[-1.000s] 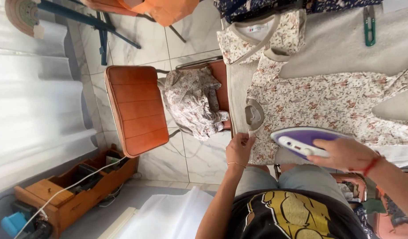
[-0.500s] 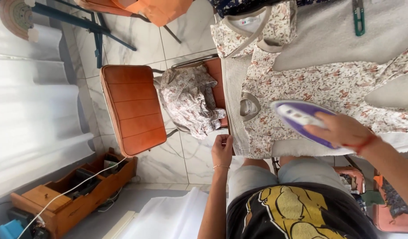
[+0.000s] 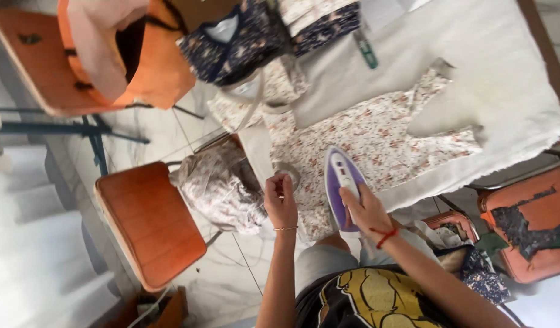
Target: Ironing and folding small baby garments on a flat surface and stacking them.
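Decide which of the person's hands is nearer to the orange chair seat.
Left. The left hand holds the garment edge beside the orange chair seat; the right hand grips the purple iron, farther away.

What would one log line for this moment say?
left hand: holds floral garment edge | right hand: grips purple iron on garment | padded table

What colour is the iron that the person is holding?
The iron is purple with a white panel on top, seen best in the head view, under the right hand.

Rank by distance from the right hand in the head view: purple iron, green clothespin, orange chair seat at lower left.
From the right hand:
1. Purple iron, under the hand, on the floral garment.
2. Green clothespin, far up the cloth.
3. Orange chair seat, beyond the left hand.
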